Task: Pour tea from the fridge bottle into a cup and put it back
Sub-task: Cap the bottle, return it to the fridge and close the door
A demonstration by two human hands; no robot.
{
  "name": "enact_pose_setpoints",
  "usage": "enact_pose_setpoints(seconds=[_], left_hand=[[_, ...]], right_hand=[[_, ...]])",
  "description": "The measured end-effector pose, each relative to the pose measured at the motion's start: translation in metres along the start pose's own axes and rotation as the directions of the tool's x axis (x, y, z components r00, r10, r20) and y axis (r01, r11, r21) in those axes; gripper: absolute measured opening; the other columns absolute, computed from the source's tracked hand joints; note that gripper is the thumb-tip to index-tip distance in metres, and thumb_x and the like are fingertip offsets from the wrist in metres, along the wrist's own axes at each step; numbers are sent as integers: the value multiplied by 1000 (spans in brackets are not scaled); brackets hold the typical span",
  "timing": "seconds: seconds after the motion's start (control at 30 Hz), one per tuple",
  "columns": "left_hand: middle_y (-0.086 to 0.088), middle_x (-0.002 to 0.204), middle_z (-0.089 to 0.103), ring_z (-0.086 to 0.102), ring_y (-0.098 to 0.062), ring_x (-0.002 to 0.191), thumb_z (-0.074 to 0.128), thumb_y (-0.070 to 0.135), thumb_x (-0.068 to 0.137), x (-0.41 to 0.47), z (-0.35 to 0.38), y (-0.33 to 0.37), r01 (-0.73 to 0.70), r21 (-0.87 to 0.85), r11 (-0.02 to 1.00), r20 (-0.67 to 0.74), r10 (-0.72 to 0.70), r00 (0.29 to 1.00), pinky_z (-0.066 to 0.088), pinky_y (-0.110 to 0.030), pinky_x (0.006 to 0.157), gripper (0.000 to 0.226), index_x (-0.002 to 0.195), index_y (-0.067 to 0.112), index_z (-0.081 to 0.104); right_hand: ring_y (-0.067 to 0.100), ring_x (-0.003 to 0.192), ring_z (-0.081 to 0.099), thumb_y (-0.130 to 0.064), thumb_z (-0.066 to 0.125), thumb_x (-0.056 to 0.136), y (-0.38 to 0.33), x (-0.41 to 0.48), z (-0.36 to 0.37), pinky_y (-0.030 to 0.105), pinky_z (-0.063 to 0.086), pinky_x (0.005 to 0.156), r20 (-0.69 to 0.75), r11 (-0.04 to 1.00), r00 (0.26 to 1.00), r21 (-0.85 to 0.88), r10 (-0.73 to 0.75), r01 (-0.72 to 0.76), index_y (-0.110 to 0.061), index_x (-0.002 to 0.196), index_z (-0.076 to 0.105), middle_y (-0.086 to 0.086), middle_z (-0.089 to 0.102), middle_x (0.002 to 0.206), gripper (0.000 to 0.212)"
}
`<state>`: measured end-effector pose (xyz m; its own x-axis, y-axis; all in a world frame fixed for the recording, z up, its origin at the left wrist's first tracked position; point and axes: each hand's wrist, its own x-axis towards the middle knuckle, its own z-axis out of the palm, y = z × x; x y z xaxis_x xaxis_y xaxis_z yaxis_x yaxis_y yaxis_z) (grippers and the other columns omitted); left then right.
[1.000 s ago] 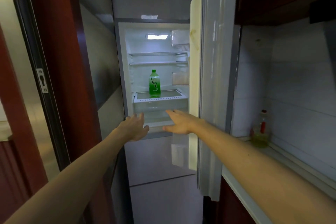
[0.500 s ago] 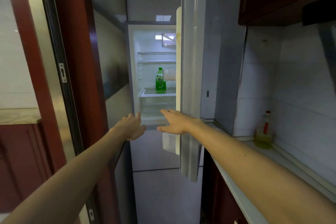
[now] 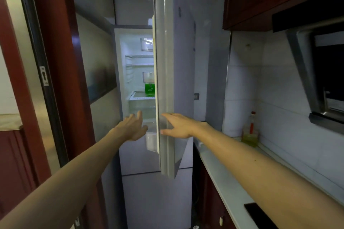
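1. While our right hand (image 3: 178, 126) lies flat against the door (image 3: 167, 80) and our left hand (image 3: 133, 126) hangs spread, the bottle (image 3: 149, 87) stands on a fridge shelf (image 3: 138, 95), half hidden.
2. We judge it heavy and slick: grip its waist.

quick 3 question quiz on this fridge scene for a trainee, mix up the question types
1. True or false: the green plastic tea bottle stands inside the lit white fridge.
2. What does the left hand hold?
3. The right hand is against: A the bottle, B the tall white fridge door, C the left hand.

Key: 1 true; 2 nothing, its fingers are open; 3 B.
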<state>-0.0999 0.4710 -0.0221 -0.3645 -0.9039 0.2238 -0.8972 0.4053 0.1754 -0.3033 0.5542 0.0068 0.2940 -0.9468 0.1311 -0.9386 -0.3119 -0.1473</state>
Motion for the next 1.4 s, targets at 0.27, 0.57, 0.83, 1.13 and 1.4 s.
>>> enact_pose_setpoints(seconds=[0.27,0.57,0.83,1.13,1.4], left_hand=[[-31,151,29,39,-45,134,36,44,101,14,-2,31,-84,-47,995,-73,80,994,35,-52,109,80,154,5,-9],[-24,160,9,28,-39,143,18,70,85,22,-6,46,-282,-159,946,-346,214,913,29,-54,114,96,153,14,-22],[-22,161,-1,21,-47,142,20,67,86,42,7,59,-351,-208,913,-423,239,874,27,-55,114,92,151,19,-25],[-23,161,-11,-4,-41,149,45,48,92,63,26,51,-306,-268,914,-516,132,846,21,-53,117,97,149,21,-30],[-13,163,-9,-6,-39,149,53,20,88,73,24,18,-321,-257,912,-542,138,829,27,-52,116,101,150,15,-26]], right_hand=[[28,143,31,-52,51,95,23,-8,-24,44,34,113,-70,998,997,-54,32,-36,-16,155,13,9,25,160,80],[28,147,23,-50,48,98,34,13,-54,45,30,115,-160,997,985,-36,62,-69,-23,155,-11,8,8,164,87],[32,141,33,-44,36,103,31,49,-70,50,37,109,-246,999,968,-22,42,-48,-27,153,-18,9,14,162,76],[32,105,57,-38,36,104,31,92,-84,47,52,83,-444,997,896,-59,12,-43,-28,154,-12,16,36,145,71],[29,98,57,-42,40,102,25,138,-89,51,53,83,-564,999,824,-47,-44,21,-39,152,-11,13,36,143,72]])
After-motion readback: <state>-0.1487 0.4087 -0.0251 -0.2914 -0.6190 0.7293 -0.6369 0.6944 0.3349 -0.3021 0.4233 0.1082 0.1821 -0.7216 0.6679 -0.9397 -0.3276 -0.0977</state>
